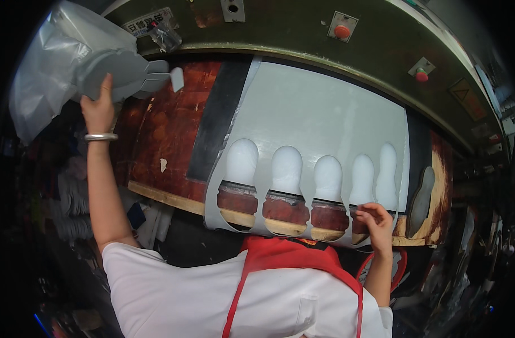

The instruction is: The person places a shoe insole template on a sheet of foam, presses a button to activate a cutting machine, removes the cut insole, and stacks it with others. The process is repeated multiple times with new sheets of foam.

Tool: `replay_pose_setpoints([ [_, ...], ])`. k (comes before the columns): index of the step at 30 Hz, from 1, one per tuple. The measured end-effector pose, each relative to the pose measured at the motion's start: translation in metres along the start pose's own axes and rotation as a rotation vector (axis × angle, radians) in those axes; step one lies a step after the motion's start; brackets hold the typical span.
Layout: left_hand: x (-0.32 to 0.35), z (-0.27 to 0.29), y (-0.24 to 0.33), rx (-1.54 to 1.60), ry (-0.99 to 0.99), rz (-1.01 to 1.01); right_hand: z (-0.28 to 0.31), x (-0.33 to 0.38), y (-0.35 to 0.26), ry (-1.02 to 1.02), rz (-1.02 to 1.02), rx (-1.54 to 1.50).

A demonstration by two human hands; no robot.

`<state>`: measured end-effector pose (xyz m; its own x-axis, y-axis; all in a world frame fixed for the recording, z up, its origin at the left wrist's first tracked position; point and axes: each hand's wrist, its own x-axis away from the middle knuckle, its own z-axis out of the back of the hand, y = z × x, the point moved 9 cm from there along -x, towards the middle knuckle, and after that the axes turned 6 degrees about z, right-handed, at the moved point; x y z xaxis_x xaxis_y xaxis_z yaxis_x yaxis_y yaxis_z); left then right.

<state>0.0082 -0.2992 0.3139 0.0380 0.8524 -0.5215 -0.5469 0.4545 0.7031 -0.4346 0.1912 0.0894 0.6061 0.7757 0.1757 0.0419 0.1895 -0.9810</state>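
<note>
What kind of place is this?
Probably a workshop cutting shoe-sole shapes: there's a grey sheet with sole-shaped holes, a green machine with a red button, and grey pieces in the left hand.

Person wears a white short-slv shirt, plain & softly creased, w/ what looks like a pocket on the chest. L sleeve ends loose near the elbow; R sleeve same white. Over the shirt, a bright red apron w/ a small dark & orange marking, unclear, + 2 thin red straps. Low on L forearm, a rnd silver-col bangle, smooth & shiny; L hand & R hand bare, R forearm too
</note>
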Motion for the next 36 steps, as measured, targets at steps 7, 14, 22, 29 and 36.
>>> replay_pose_setpoints([
  [7, 0.185, -0.175, -0.119, -0.852, -1.058, -0.381, 0.120, 0.022, 0.022, 0.414, 0.129, 0.495],
  [14, 0.207, -0.151, -0.090, -1.121, -0.928, -0.338, 0.230, 0.045, 0.036, 0.667, 0.101, 1.376],
  [22, 0.226, -0.280, 0.033, -0.459, -0.755, -0.136, 0.241, 0.029, 0.017, 0.403, 0.136, 1.309],
  [29, 0.287, -0.278, 0.036, -0.582, -0.690, -0.060, 0.251, 0.016, 0.005, 0.432, 0.363, 1.210],
  [36, 0.293, -0.268, 0.051, -0.672, -0.631, -0.156, 0.273, 0.012, 0.016, 0.687, 0.089, 0.587],
])
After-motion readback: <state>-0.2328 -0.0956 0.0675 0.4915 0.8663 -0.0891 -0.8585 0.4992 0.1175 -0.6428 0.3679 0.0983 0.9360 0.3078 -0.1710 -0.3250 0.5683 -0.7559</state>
